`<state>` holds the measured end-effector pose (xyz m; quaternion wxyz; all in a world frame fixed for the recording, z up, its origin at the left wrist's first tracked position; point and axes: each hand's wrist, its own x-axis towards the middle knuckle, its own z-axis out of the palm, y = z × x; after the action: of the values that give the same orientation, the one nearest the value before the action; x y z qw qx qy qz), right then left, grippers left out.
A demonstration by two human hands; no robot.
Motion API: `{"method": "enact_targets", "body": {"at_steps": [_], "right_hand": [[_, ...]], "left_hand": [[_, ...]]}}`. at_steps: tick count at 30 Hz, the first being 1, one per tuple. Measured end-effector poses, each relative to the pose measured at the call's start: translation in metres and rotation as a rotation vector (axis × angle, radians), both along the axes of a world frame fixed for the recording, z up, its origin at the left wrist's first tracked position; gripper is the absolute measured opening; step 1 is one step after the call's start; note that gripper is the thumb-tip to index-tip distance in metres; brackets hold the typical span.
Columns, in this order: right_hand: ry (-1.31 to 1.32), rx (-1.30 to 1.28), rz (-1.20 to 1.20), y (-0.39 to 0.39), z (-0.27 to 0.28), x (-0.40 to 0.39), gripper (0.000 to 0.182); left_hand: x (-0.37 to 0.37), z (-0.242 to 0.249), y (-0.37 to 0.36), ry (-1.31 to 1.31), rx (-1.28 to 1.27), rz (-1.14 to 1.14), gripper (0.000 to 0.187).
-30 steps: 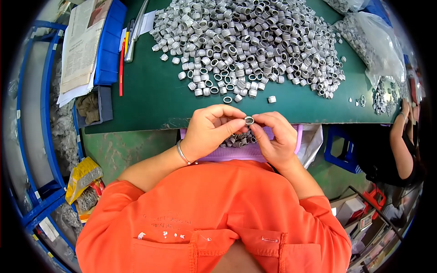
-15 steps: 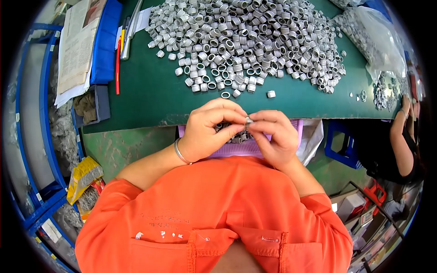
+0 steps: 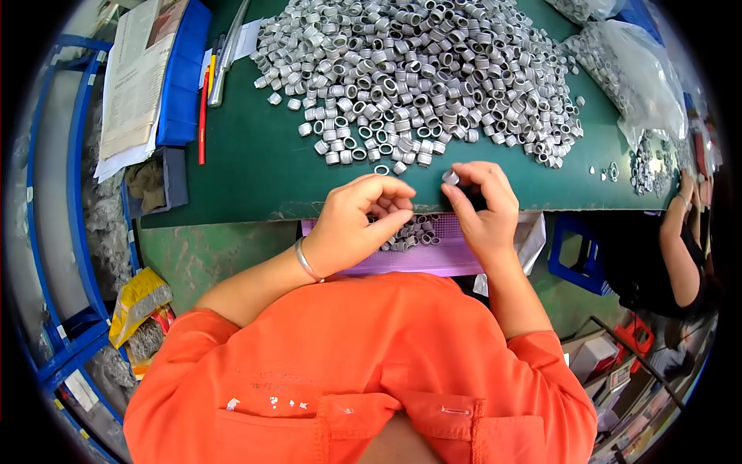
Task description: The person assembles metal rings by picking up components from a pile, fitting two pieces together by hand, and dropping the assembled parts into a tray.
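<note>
right hand (image 3: 483,205): pinching 1 ring (image 3: 449,178) at fingertips, up for a look
left hand (image 3: 359,220): curled loosely, nothing visible inside, over purple tray (image 3: 433,259)

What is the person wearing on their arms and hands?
The hands are bare, with no gloves. The left hand has a thin silver bangle round its wrist. The right hand shows no jewellery. Short orange sleeves of a work shirt cover only the upper arms.
</note>
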<state>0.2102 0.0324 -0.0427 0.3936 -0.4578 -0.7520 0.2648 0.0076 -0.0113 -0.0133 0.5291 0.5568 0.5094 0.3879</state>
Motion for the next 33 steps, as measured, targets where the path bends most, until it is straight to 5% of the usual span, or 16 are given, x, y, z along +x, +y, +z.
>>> {"method": "enact_targets", "body": {"at_steps": [3, 9, 19, 24, 28, 30, 33], "right_hand": [[0.609, -0.409, 0.149, -0.015, -0.001, -0.009, 0.025], [0.807, -0.543, 0.196, -0.024, 0.007, -0.017, 0.024], [0.572, -0.327, 0.300, -0.025, -0.002, -0.016, 0.025], [0.829, -0.621, 0.135, -0.030, 0.010, -0.022, 0.023], [0.696, -0.582, 0.141, -0.028, 0.009, -0.020, 0.020], [0.507, -0.260, 0.226, -0.025, 0.003, -0.016, 0.017], [0.464, -0.207, 0.153, -0.030, 0.008, -0.018, 0.018]], "left_hand": [[0.004, 0.000, 0.003, -0.097, -0.118, 0.031, 0.021], [0.005, 0.003, 0.006, -0.069, -0.033, -0.023, 0.018], [0.001, -0.002, 0.004, -0.049, 0.098, -0.031, 0.014], [0.004, 0.000, 0.002, -0.159, 0.084, 0.033, 0.016], [0.005, -0.004, 0.000, -0.160, 0.112, 0.056, 0.017], [0.001, -0.005, 0.002, -0.052, 0.220, -0.021, 0.018], [-0.002, 0.001, 0.004, 0.076, 0.356, -0.094, 0.017]]}}
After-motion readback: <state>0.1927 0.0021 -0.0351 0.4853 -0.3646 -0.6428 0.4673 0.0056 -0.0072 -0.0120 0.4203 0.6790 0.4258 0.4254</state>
